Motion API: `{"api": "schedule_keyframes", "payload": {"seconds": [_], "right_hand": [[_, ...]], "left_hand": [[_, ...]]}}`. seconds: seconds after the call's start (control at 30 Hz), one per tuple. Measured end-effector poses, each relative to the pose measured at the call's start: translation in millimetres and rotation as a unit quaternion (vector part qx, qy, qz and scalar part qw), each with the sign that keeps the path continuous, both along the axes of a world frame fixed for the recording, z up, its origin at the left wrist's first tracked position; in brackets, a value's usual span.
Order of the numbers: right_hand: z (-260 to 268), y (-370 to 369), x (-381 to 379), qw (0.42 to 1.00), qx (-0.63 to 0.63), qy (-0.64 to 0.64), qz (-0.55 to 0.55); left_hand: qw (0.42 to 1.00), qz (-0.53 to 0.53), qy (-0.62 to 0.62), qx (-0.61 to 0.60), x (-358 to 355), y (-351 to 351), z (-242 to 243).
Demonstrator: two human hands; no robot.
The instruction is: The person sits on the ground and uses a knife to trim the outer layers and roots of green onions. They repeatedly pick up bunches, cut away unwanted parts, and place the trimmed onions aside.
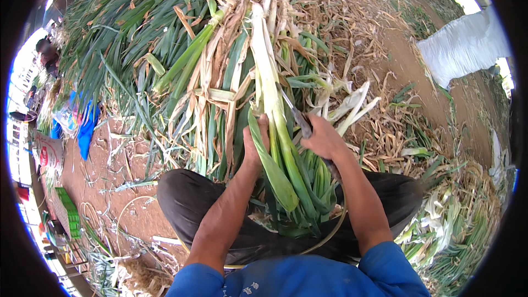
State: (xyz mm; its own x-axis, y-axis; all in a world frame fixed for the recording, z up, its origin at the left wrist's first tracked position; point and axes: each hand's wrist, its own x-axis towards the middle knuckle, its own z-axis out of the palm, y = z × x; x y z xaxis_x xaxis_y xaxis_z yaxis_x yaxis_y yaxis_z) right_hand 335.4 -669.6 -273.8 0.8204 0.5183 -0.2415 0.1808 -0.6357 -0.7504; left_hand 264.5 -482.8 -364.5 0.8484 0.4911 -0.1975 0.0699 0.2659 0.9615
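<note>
My left hand (255,142) grips a few long-stemmed green onions (265,64) just below the middle. Their pale stalks point away from me and their green leaves hang toward my lap; a broad leaf (270,165) partly covers my fingers. In my right hand (326,138) is a wand-like tool (304,126) with a dark wrapped handle and a thin metal nozzle (286,101). The nozzle's tip lies close against the right side of the stalks; whether it touches cannot be told. A thin yellowish hose (336,229) curves across my lap below that forearm.
A large heap of green onions (144,20) spreads ahead and left. Dry husks (350,24) litter the ground to its right. More onions (466,231) lie at lower right. A green crate (70,212) and blue plastic (87,130) stand left; white sheeting (466,45) is at upper right.
</note>
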Motion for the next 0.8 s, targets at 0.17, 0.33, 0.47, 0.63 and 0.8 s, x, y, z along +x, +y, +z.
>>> {"api": "schedule_keyframes", "payload": {"seconds": [0.17,0.33,0.47,0.63,0.8], "right_hand": [[11,-33,-55,0.999,-0.042,-0.012,0.01],[-38,-31,-67,0.975,0.179,0.074,-0.105],[-55,-11,-68,0.948,0.252,0.15,-0.123],[-42,-9,-73,0.938,0.277,0.15,-0.144],[-27,-36,-80,0.959,0.226,0.144,-0.096]], "left_hand": [[0.978,0.051,0.004,0.204,6,4,-18],[0.975,0.038,0.033,0.214,6,-12,8],[0.962,0.022,0.008,0.274,4,-12,11],[0.908,0.018,-0.049,0.416,9,7,-4],[0.92,0.106,0.033,0.376,29,52,24]]}}
